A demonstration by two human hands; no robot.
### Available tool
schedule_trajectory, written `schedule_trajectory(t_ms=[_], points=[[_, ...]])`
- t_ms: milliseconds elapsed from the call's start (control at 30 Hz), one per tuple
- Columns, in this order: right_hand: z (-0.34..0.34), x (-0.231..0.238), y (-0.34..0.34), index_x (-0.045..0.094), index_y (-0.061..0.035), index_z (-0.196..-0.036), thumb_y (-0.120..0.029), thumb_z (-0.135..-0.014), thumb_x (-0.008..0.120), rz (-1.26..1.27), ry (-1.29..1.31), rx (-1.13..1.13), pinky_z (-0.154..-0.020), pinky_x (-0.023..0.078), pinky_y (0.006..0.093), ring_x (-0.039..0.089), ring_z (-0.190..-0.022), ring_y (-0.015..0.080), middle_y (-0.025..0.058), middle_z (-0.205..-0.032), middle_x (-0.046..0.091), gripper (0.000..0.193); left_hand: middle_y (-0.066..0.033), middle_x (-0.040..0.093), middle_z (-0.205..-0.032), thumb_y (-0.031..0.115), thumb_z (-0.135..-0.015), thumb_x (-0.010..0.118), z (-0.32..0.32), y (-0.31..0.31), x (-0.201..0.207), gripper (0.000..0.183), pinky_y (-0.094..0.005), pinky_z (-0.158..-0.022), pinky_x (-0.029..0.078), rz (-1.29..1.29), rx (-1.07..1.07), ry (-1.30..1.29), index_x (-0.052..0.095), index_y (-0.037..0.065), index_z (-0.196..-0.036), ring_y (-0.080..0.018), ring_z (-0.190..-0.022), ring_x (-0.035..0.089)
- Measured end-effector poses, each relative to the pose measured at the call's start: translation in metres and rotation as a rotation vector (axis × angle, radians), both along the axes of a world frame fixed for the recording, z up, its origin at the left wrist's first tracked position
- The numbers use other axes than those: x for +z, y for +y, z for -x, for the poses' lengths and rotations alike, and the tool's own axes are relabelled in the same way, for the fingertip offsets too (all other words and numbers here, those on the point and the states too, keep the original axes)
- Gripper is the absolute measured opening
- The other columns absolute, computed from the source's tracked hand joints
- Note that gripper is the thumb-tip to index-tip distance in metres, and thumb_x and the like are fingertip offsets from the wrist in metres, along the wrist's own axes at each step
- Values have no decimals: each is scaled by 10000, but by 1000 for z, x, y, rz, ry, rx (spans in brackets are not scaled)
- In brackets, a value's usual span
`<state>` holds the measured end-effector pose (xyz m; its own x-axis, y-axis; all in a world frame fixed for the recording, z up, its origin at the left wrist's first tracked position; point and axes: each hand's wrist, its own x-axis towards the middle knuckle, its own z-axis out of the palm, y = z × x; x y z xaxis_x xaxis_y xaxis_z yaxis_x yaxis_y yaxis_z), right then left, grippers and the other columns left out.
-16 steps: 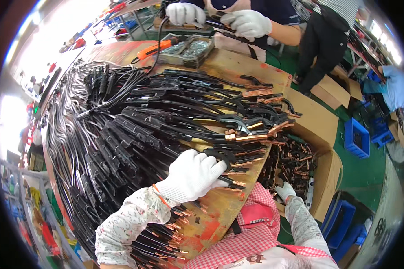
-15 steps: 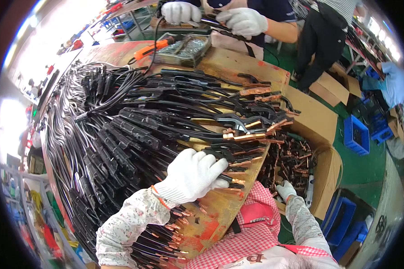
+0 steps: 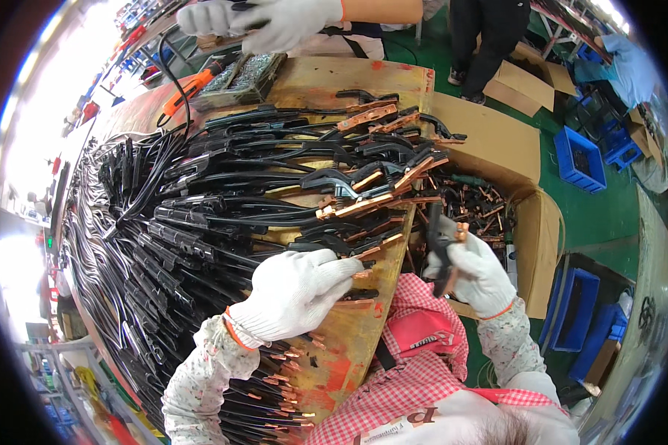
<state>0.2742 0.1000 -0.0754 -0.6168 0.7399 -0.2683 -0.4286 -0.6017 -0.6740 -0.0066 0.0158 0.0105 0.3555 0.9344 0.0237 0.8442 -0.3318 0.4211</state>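
My left hand (image 3: 297, 289), in a white knit glove, lies over the cable ends at the near part of the table. Its fingers are closed around a black cable, whose copper tip (image 3: 364, 273) shows by the fingertips. In my gloved right hand (image 3: 486, 278) is a black clamp with copper jaws (image 3: 443, 245), raised off the table's right edge and slightly blurred. Several similar black clamps with copper jaws (image 3: 356, 204) lie fastened to black cables beyond my left hand. Below my left forearm, more bare copper cable ends (image 3: 293, 393) stick out.
A cardboard box (image 3: 538, 252) full of loose clamps (image 3: 482, 204) stands right of the table (image 3: 341, 348). Across the table a co-worker's gloved hands (image 3: 274, 22) work near an orange-handled tool (image 3: 189, 93) and a tray of small metal parts (image 3: 237, 89). Blue crates (image 3: 579, 159) stand on the floor.
My right hand has come up out of the cardboard box with a clamp. My left hand stays at the cable ends. The co-worker's hands have drawn together, and the view has shifted.
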Motion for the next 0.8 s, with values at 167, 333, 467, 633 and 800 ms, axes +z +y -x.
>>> schedule_trajectory(t_ms=[167, 333, 467, 633, 800], points=[[36, 18, -5, 584, 14, -1292, -149, -1017, 588, -403, -290, 46, -910, 518, 320, 643, -1028, 172, 98, -1162, 653, 320, -93, 702, -876, 138, -922, 631, -2, 2, 4, 171, -363, -665, 533, 111, 128, -199, 722, 73, -1050, -297, -756, 682], [57, 18, -6, 647, -61, -1064, -138, -881, 720, -1349, -720, -116, -635, 538, 365, 657, -711, 317, 109, -852, 631, 212, -93, 715, -843, 229, -950, 622, 1, 6, 8, 203, -381, -655, 540, 268, 207, -279, 740, 109, -1063, -305, -776, 698], [70, 17, -10, 635, -103, -1089, -189, -809, 754, -1550, -712, -133, -644, 500, 385, 648, -760, 279, 66, -874, 631, 316, -114, 711, -840, 243, -949, 617, 2, 6, 10, 225, -379, -669, 542, 337, 217, -301, 735, 96, -1072, -314, -787, 702], [74, 19, -8, 630, -110, -1117, -205, -792, 749, -1610, -720, -116, -671, 495, 398, 641, -804, 264, 46, -919, 639, 359, -93, 685, -790, 159, -953, 619, 1, 7, 13, 175, -321, -608, 494, 301, 154, -296, 729, 38, -1016, -218, -643, 641], [72, 13, 4, 629, -101, -1112, -206, -791, 733, -1712, -553, -88, -661, 506, 396, 641, -796, 273, 47, -929, 644, 353, -85, 646, -703, 175, -950, 618, 2, 11, 22, 180, -318, -578, 479, 409, 143, -268, 734, 52, -1010, -182, -606, 619]])
